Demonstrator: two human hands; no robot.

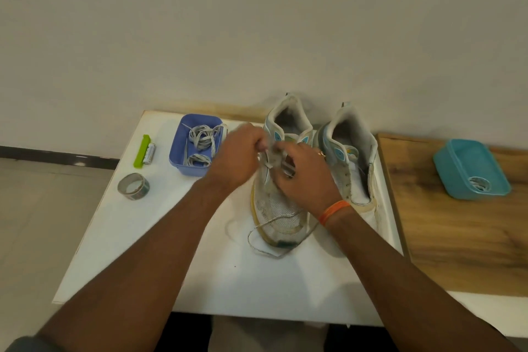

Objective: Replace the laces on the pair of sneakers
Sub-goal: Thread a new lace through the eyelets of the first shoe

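Note:
Two worn white sneakers with blue patches stand side by side on the white table (pixel 183 274), toes toward me. Over the eyelets of the left sneaker (pixel 278 208), my left hand (pixel 238 158) pinches a white lace near the top of the tongue. My right hand (pixel 307 177) also has its fingers curled on the lace there. A loose length of that lace (pixel 264 227) trails over the toe and loops onto the table. The right sneaker (pixel 353 163) shows bare eyelets with no lace. A blue-violet tub (pixel 178 151) at the back left holds coiled white laces (pixel 201 141).
A roll of tape (pixel 133 186) lies at the table's left, with a green clip (pixel 141 150) and a battery (pixel 150 153) behind it. A wooden board (pixel 445 237) adjoins on the right, bearing a teal tub (pixel 470 168). A wall rises directly behind the table.

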